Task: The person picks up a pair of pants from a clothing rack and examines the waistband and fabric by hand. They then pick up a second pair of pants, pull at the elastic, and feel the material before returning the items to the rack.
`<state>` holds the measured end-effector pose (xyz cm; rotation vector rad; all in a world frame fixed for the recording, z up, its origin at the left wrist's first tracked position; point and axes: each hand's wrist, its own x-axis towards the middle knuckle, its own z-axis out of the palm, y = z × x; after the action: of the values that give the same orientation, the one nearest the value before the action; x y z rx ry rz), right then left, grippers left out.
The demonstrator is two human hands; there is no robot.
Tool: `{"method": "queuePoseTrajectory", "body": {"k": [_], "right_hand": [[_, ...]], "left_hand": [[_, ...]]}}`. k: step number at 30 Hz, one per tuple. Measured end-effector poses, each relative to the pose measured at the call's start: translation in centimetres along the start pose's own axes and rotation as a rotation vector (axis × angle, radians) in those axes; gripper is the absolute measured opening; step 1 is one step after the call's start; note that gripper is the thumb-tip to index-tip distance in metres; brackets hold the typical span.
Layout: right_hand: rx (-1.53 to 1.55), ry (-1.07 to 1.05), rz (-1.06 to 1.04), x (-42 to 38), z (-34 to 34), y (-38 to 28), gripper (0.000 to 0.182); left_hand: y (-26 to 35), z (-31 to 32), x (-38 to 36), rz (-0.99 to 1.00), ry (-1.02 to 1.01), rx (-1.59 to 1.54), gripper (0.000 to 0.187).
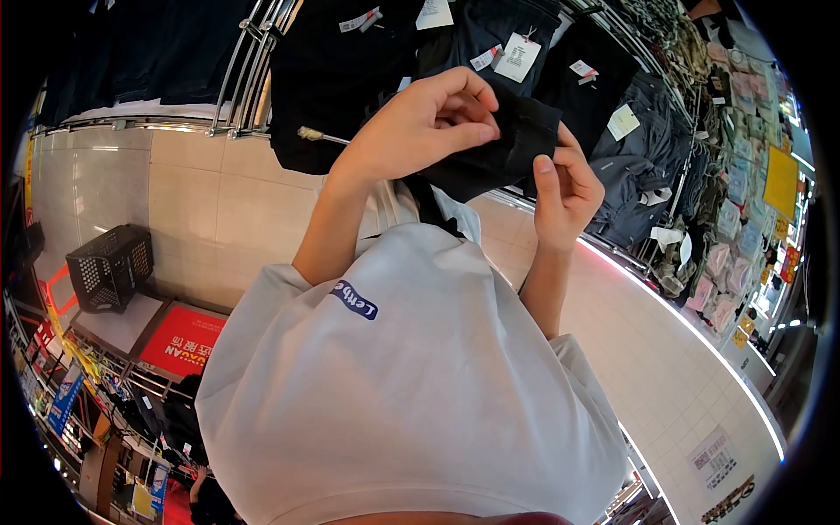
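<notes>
A black cloth garment [472, 171] is stretched between my two hands in front of the rack, its hemmed edge toward the right. My right hand [567, 188] pinches that edge, thumb on the near face and fingers behind. My left hand [429, 122] is over the garment's left part, with its fingers curled in and the thumb tip close to the index finger. Whatever is between those fingertips is too small or hidden to name. Just beyond my hands lie dark folded garments with a white paper tag [518, 58] and smaller labels.
A chrome rack [249, 61] holds dark clothes at the upper left. Grey trousers [643, 131] hang at the right, with packaged goods further along. A black perforated basket [109, 267] stands at left beside a red mat [182, 339]. A person's arm shows at the lower left.
</notes>
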<state>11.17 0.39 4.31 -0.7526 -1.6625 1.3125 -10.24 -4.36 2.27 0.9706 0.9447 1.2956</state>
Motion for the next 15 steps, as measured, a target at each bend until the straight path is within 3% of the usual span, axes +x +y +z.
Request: {"method": "queuePoseTrajectory", "body": {"k": [4, 15], "right_hand": [[-0.004, -0.01, -0.011, 0.2, 0.5, -0.3, 0.01], [-0.04, -0.03, -0.056, 0.5, 0.5, -0.3, 0.009]], "left_hand": [[1.2, 1.4, -0.1, -0.036, 0.039, 0.033, 0.037], [0.7, 0.1, 0.0, 0.0, 0.162, 0.062, 0.03]]}}
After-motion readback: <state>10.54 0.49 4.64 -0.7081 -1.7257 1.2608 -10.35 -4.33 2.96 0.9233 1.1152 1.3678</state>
